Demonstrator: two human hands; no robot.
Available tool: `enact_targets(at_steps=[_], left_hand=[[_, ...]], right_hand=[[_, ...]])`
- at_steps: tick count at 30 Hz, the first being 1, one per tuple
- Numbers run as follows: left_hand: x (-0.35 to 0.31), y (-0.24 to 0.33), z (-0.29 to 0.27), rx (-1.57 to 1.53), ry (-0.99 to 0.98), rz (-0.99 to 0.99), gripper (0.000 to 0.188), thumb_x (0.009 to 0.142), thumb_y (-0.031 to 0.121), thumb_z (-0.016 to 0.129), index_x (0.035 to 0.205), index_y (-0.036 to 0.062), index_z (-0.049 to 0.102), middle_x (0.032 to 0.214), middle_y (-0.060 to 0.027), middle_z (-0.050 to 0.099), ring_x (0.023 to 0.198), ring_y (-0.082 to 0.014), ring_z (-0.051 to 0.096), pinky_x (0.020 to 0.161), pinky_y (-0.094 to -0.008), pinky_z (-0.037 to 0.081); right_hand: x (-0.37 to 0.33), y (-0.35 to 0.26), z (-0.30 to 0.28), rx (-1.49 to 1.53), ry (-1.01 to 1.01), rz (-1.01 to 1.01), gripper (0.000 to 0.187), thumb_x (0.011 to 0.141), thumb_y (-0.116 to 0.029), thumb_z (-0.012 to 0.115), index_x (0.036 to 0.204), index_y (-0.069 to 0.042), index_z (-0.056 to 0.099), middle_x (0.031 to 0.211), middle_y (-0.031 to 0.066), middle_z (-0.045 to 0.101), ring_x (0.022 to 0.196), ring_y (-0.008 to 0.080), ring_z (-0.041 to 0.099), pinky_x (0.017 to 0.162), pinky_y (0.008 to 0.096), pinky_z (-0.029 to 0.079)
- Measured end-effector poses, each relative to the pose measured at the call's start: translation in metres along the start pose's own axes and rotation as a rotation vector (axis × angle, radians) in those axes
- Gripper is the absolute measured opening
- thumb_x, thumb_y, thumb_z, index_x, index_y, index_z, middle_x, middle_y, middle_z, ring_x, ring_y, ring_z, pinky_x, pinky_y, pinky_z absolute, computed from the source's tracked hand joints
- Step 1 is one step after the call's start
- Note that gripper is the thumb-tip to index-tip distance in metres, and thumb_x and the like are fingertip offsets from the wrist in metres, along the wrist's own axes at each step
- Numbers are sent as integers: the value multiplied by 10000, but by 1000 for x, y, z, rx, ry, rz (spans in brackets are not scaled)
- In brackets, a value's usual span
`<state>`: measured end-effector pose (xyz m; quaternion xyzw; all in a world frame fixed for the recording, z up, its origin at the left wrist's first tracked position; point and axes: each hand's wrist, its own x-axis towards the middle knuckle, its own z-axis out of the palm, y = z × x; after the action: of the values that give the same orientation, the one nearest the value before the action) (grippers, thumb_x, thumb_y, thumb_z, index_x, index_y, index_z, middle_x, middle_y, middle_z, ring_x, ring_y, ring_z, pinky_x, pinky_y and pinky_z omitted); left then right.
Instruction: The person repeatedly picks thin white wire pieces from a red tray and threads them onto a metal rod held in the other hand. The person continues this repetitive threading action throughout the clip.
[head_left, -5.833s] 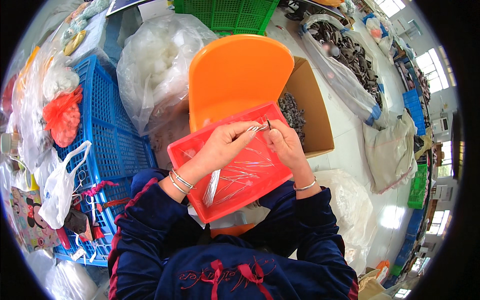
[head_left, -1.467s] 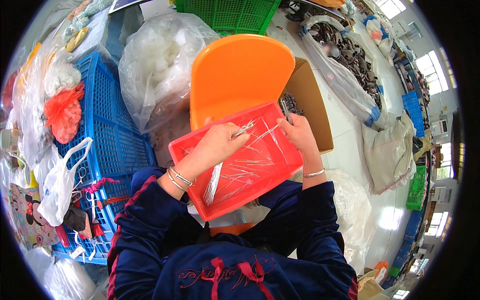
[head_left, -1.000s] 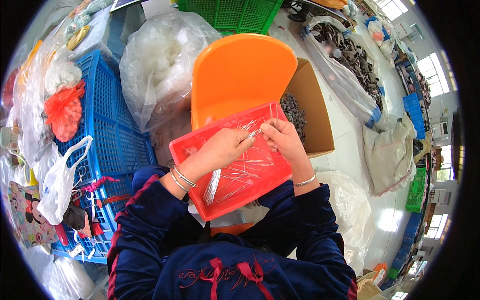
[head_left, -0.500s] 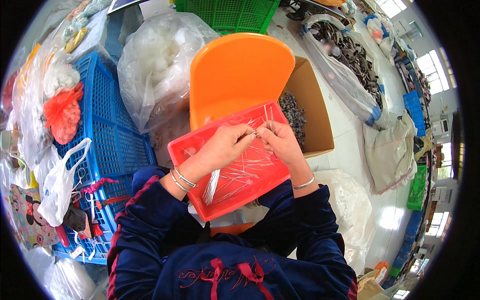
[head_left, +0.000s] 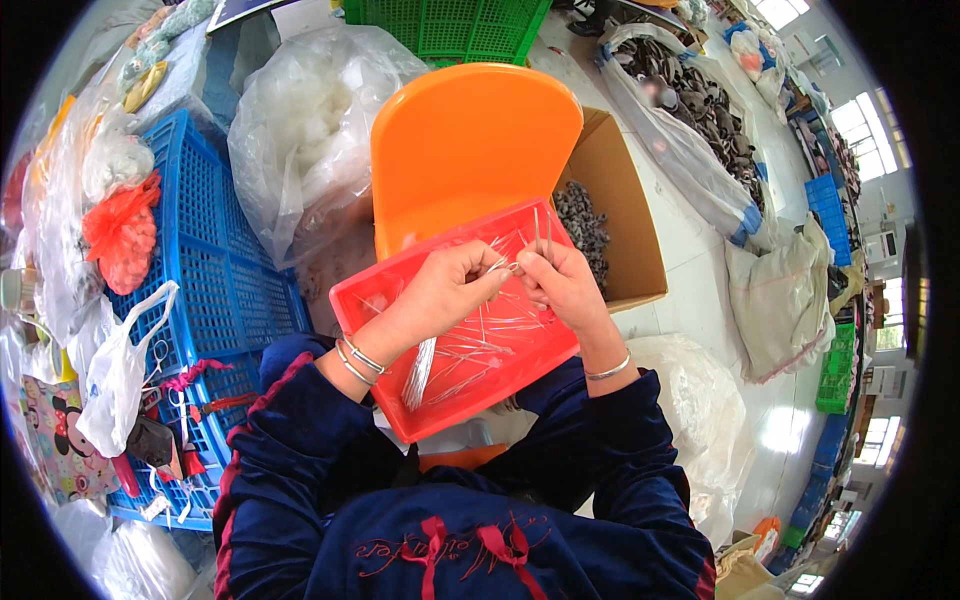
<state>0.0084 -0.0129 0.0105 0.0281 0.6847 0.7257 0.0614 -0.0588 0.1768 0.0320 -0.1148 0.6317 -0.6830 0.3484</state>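
In the head view, the left hand [head_left: 455, 285] pinches silvery wires [head_left: 420, 375] over a red tray [head_left: 485, 385], its palm hiding their middle. The right hand [head_left: 565, 290] grips a slim metal tool [head_left: 537, 226], largely finger-covered, its kind unclear. The tray cuts off an orange chair [head_left: 475, 160].

Looking down from the wearer's head

A wide fisheye camera faces steeply downward, upright and unmirrored. The left hand [head_left: 445, 292] and right hand [head_left: 563, 287] sit near, mid-view; the wearer's chest [head_left: 450, 508] fills the lower edge; floor [head_left: 690, 285] curves away to distant windows [head_left: 863, 137] along the right rim.
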Motion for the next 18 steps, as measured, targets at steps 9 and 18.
enact_targets(at_steps=[9,18], left_hand=[[0,11,-5,-85,17,21,148,961,145,588,965,5,637,699,48,515,637,-18,458,569,-188,382],[-6,18,-5,-19,46,52,123,942,133,605,923,18,645,674,91,460,611,4,385,531,-181,310]], right_hand=[[-6,-2,7,-475,-59,-291,281,1018,-238,467,986,23,568,744,66,531,666,135,503,609,290,427],[-2,2,8,-668,-68,-406,267,994,-255,492,935,0,546,711,160,494,641,310,513,588,375,407]])
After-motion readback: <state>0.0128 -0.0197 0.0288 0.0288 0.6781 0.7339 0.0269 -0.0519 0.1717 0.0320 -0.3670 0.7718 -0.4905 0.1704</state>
